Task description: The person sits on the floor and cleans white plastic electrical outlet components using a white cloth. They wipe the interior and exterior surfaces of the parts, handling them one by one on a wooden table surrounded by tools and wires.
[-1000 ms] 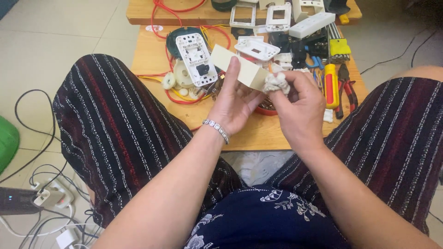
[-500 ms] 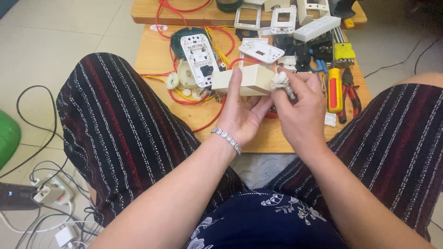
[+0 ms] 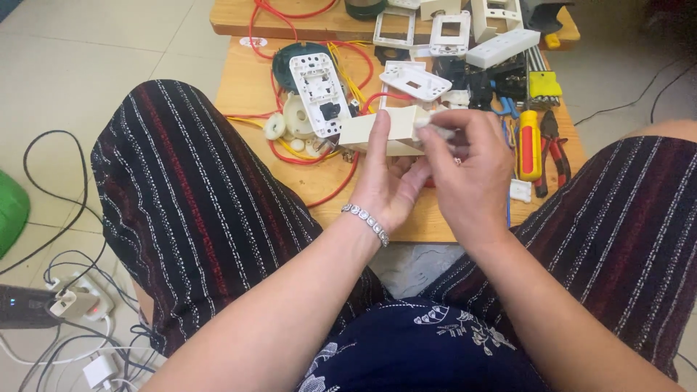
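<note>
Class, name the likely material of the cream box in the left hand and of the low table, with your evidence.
Cream box: probably moulded plastic; smooth, matte, uniform colour, crisp edges. Low table: seemingly wood with a light finish; visible grain, warm tan tone.

Yellow-handled screwdriver, red pliers, red wires on wooden table

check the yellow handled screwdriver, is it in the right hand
No, the yellow-handled screwdriver lies on the wooden table beside the red pliers, while the right hand pinches a small white piece at the cream box held by the left hand.

Both hands raised, fingers pinched.
</note>
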